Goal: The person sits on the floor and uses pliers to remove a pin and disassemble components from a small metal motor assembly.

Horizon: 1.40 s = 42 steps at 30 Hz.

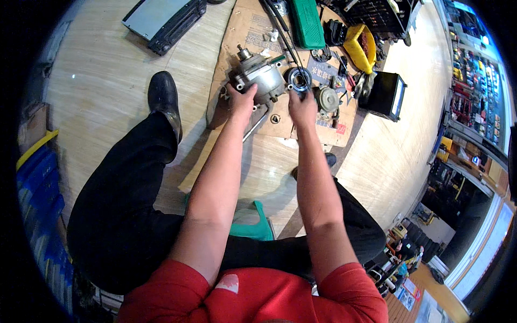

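Note:
A silver cast-metal motor housing (267, 81) with a threaded shaft on top lies tilted on a flattened cardboard sheet (314, 125). My left hand (242, 98) grips its near left side, the thumb lying against the metal. Just right of the housing is a dark ring-shaped part (298, 79) with a shiny inner ring. My right hand (303, 106) is at the ring's near edge with its fingers curled closed; what they pinch is hidden. Beside that hand, to the right, sits a round grey metal part (327, 99). Thin black cables (291, 44) run down to the ring.
A green case (308, 24), a cut yellow container (359, 47), a black crate (377, 16) and a black box (383, 96) stand beyond and to the right. Work gloves (366, 84) lie by the box. A grey-and-black case (164, 21) is at far left. Between my legs shows a green stool (253, 229).

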Each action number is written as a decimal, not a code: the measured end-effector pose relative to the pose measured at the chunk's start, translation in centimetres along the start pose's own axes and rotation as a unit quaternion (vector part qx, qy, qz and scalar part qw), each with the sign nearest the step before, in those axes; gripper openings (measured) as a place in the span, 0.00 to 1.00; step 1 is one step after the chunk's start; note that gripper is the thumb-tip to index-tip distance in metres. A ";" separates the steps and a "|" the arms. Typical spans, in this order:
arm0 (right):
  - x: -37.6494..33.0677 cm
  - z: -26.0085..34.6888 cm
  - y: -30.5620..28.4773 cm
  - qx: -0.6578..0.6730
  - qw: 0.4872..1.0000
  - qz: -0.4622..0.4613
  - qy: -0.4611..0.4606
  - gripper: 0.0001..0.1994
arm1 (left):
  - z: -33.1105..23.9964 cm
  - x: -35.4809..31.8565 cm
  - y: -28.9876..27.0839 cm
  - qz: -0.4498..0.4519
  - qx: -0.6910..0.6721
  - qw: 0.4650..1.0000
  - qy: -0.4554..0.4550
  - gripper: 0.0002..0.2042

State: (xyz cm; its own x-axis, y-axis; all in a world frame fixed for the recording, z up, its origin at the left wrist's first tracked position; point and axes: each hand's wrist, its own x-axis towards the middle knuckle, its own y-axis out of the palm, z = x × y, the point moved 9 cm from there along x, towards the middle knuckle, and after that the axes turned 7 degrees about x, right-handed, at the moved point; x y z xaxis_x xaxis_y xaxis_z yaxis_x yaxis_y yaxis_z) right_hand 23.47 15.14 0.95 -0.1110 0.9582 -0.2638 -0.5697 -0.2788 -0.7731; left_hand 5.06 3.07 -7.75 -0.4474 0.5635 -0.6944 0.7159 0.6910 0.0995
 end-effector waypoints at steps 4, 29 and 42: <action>5.1 2.9 0.4 -0.105 0.982 -0.010 -0.159 0.30 | 2.2 1.0 1.6 0.069 -0.063 0.994 -0.053 0.46; -13.8 2.8 18.4 0.675 0.651 0.145 0.315 0.10 | -3.8 3.5 -1.2 -0.020 0.349 0.936 -0.022 0.55; -14.3 2.8 19.2 0.656 0.655 0.033 0.373 0.10 | -1.4 6.3 -1.9 -0.003 0.306 0.950 -0.063 0.58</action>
State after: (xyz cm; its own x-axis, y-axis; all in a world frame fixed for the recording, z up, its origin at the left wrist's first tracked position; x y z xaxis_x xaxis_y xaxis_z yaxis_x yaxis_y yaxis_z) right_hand 11.83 -3.73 -8.48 -0.0208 0.5127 -0.8583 -0.8474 0.4465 0.2872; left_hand 0.10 5.95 -11.32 -0.4132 0.4752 -0.7768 0.9081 0.2795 -0.3120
